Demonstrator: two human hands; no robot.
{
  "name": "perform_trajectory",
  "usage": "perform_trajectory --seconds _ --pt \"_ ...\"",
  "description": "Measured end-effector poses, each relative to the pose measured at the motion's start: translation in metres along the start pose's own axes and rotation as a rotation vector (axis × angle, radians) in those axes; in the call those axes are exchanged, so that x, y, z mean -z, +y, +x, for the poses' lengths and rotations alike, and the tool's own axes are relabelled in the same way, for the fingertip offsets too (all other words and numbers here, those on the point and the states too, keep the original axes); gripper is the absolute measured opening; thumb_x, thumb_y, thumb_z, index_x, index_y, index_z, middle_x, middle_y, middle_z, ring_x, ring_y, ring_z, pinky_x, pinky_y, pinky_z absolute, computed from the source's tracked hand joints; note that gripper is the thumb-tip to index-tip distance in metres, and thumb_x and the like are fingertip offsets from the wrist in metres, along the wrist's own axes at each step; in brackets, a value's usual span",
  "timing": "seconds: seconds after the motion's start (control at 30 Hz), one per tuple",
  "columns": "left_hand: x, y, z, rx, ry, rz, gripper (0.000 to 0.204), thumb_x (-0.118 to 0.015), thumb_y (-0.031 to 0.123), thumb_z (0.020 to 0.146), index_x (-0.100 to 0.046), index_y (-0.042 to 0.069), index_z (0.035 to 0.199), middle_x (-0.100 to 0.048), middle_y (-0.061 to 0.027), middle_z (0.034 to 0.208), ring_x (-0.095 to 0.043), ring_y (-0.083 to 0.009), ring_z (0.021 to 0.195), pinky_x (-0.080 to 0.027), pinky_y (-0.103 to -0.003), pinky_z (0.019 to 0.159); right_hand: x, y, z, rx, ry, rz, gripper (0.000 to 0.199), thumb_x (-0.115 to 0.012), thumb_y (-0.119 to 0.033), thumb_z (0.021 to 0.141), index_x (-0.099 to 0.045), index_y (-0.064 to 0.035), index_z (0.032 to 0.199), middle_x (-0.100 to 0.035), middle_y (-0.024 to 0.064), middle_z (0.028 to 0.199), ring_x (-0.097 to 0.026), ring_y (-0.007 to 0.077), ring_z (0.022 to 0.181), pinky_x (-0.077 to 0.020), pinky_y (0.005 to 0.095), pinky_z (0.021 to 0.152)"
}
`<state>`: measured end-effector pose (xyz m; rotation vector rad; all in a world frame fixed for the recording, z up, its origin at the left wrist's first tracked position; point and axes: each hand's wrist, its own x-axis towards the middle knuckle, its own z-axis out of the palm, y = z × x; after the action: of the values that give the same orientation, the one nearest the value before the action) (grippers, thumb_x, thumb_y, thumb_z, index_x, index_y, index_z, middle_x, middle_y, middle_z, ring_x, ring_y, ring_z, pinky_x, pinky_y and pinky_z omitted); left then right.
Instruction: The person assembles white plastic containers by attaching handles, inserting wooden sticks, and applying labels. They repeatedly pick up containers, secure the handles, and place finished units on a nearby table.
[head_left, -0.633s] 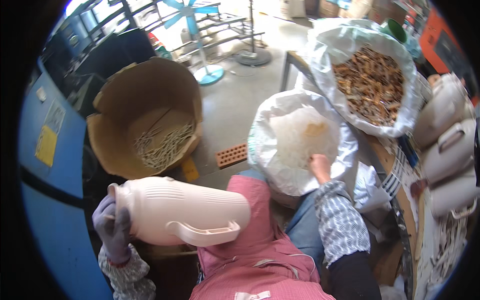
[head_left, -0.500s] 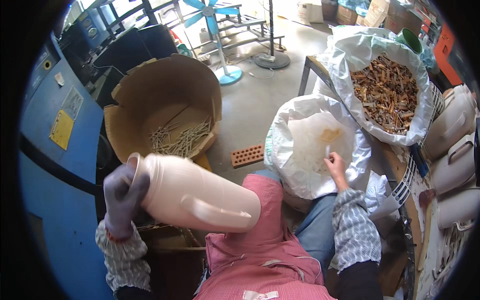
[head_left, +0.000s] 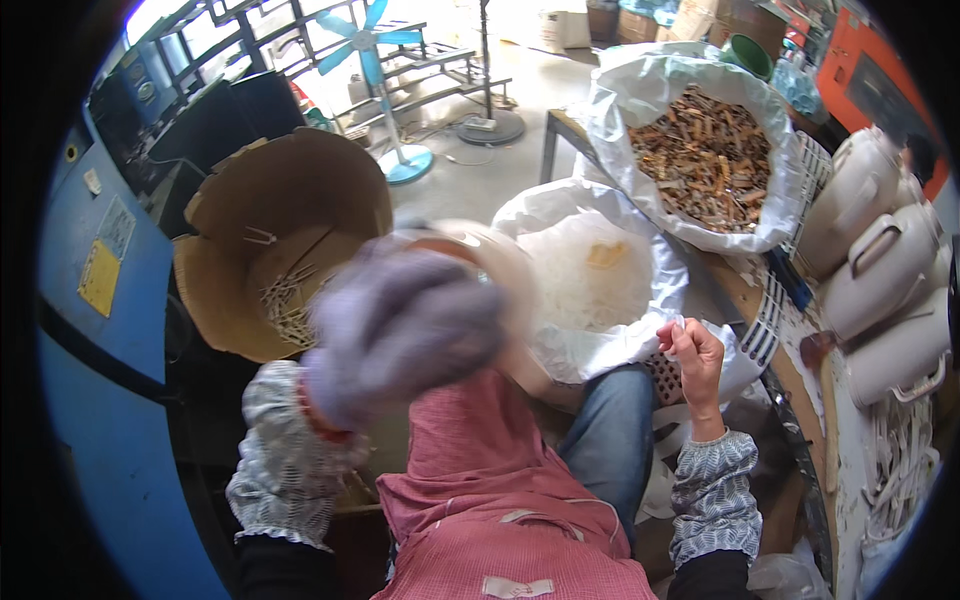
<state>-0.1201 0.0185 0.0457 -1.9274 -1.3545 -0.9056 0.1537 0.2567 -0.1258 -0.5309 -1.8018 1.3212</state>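
We lift cream plastic jug [head_left: 500,290] in gloved left hand [head_left: 400,330] | bare right hand [head_left: 690,350] pinches small part beside white bag [head_left: 600,290] | next, likely fit part to jug.

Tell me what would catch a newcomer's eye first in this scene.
A blurred gloved left hand fills the centre, raised with a cream jug behind it. At upper right sits a white sack of brown scraps, and at left an open cardboard box holding pale strips. The bare right hand pinches something small.

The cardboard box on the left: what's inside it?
The cardboard box holds a loose pile of thin pale sticks on its bottom. The blurred gloved left hand covers its right edge, so anything there is hidden.
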Motion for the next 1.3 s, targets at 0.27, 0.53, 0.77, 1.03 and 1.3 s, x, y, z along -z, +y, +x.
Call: perform_trajectory --seconds 0.27,0.53,0.77,1.03,1.3 --pt "-0.163 0.067 0.002 0.268 0.098 -0.385 0.079 -0.084 0.03 0.058 -0.052 0.013 0.129 -0.046 -0.0174 0.133 -0.047 -0.0417 0.118 -0.038 -0.054 0.101 -0.013 -0.108 0.002 -0.049 -0.181 0.32 0.036 -0.051 -0.002 0.093 -0.045 0.0016 0.128 -0.058 0.0147 0.119 -0.061 0.0198 0.103 -0.0511 0.0334 0.091" --pt "-0.186 0.062 0.008 0.296 -0.084 -0.639 0.085 -0.082 0.025 0.057 -0.049 0.007 0.134 -0.058 -0.0122 0.121 -0.053 -0.0343 0.115 -0.037 -0.048 0.106 -0.024 -0.091 0.006 0.267 -0.207 -0.579 0.014 -0.056 0.003 0.081 -0.054 -0.0026 0.094 -0.059 0.0165 0.086 -0.062 0.0359 0.082 -0.05 0.039 0.07" --pt "-0.184 0.063 0.0 0.263 -0.103 -0.661 0.085 -0.084 0.026 0.053 -0.052 0.007 0.13 -0.059 -0.0121 0.121 -0.052 -0.0353 0.118 -0.037 -0.048 0.106 -0.032 -0.093 0.007 0.249 -0.397 -0.808 0.009 -0.058 -0.006 0.079 -0.058 -0.0054 0.088 -0.06 0.0141 0.084 -0.062 0.0345 0.08 -0.0507 0.0412 0.07" --pt "-0.172 0.066 0.003 0.172 -0.235 -0.573 0.086 -0.084 0.026 0.048 -0.055 0.008 0.126 -0.059 -0.0124 0.118 -0.054 -0.0334 0.114 -0.041 -0.046 0.099 -0.03 -0.108 0.015 0.041 -0.665 -0.898 0.012 -0.059 -0.012 0.082 -0.067 -0.0062 0.089 -0.066 0.0147 0.091 -0.064 0.0322 0.087 -0.0517 0.0379 0.075" --pt "-0.101 0.039 -0.022 0.415 0.124 -0.652 0.083 -0.084 0.034 0.066 -0.046 0.006 0.134 -0.055 -0.0119 0.125 -0.054 -0.0296 0.115 -0.04 -0.044 0.101 0.059 -0.116 0.099 -0.02 0.003 -0.292 0.022 -0.055 -0.013 0.095 -0.067 0.0001 0.108 -0.069 0.0072 0.079 -0.064 0.0099 0.07 -0.0492 0.0232 0.059"
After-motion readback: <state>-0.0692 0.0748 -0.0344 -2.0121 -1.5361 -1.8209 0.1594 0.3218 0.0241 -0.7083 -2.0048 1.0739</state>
